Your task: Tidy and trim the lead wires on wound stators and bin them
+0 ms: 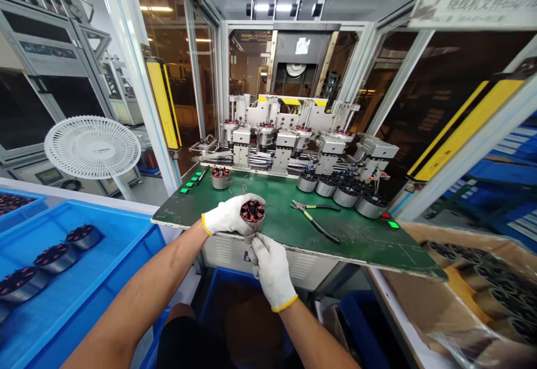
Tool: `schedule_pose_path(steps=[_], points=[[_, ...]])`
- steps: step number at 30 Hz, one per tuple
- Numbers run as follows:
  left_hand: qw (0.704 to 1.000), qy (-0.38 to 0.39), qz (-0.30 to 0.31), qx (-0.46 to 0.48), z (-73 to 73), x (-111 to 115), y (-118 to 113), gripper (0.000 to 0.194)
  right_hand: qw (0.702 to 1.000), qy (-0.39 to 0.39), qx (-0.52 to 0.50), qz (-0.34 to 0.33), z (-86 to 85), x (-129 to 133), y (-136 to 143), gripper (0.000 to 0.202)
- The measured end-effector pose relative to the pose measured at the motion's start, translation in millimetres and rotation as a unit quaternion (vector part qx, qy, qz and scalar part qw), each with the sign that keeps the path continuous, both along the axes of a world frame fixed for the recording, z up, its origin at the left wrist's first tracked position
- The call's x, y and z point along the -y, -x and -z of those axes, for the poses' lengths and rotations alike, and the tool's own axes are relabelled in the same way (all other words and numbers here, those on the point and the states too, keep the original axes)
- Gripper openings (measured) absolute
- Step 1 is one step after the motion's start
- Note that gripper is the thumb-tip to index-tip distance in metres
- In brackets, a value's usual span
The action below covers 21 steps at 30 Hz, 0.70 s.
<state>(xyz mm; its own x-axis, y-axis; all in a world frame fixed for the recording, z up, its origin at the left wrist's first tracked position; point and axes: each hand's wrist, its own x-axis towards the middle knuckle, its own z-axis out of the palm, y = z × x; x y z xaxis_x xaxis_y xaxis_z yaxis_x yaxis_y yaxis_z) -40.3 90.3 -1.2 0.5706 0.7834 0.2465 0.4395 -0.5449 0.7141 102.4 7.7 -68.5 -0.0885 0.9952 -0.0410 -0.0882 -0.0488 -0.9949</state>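
Note:
My left hand (pixel 230 216), in a white glove with a yellow cuff, is wrapped round a metal stator (pixel 253 212) wound with red-copper wire, above the front edge of the green table (pixel 277 212). Loose wire ends rise from the stator's top. Just below it, my right hand (pixel 269 263), gloved alike, has its fingers pinched together at the stator's lower front, where a wire runs down to the fingertips. Cutters (pixel 314 217) with black and yellow-green handles lie to the right. Another wound stator (pixel 220 178) stands at the table's back left.
Several dark-topped stators (pixel 346 193) line the back right of the table, before a winding machine (pixel 285 142). A blue bin (pixel 126 226) with wound stators is at left, beside a white fan (pixel 93 148). A cardboard box (pixel 403 263) of cores sits at right.

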Motion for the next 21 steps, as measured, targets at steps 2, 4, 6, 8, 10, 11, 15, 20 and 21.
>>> schedule_pose_path(steps=[2, 4, 6, 8, 10, 11, 15, 20, 21], points=[[1.000, -0.002, -0.003, 0.017, -0.3, 5, 1, 0.078, 0.999, -0.001, 0.043, 0.024, 2.5, 0, 1, 0.031], [0.999, 0.000, -0.018, 0.044, 1.2, 10, 0, 0.080, 0.993, -0.021, 0.106, 0.041, 4.5, 0, 0, 0.035], [0.997, 0.006, -0.055, 0.063, 4.4, 16, -3, 0.076, 0.981, -0.053, 0.175, 0.056, 6.8, 0, 0, 0.037], [0.993, 0.004, -0.098, 0.059, 8.2, 20, -7, 0.071, 0.966, -0.082, 0.233, 0.074, 9.5, 1, 0, 0.037], [0.991, -0.009, -0.125, 0.044, 12.0, 21, -10, 0.068, 0.952, -0.107, 0.273, 0.091, 11.9, 2, 1, 0.036], [0.991, -0.016, -0.129, 0.038, 13.7, 20, -12, 0.067, 0.946, -0.118, 0.285, 0.095, 12.9, 2, 1, 0.035], [0.991, -0.032, -0.129, 0.031, 18.1, 15, -16, 0.066, 0.936, -0.145, 0.310, 0.082, 13.8, -2, 1, 0.033], [0.989, -0.038, -0.139, 0.017, 17.9, 13, -19, 0.063, 0.923, -0.143, 0.356, 0.038, 20.3, 2, -6, 0.032], [0.989, -0.040, -0.139, 0.017, 16.7, 14, -19, 0.062, 0.918, -0.135, 0.372, 0.011, 24.0, 6, -9, 0.032]])
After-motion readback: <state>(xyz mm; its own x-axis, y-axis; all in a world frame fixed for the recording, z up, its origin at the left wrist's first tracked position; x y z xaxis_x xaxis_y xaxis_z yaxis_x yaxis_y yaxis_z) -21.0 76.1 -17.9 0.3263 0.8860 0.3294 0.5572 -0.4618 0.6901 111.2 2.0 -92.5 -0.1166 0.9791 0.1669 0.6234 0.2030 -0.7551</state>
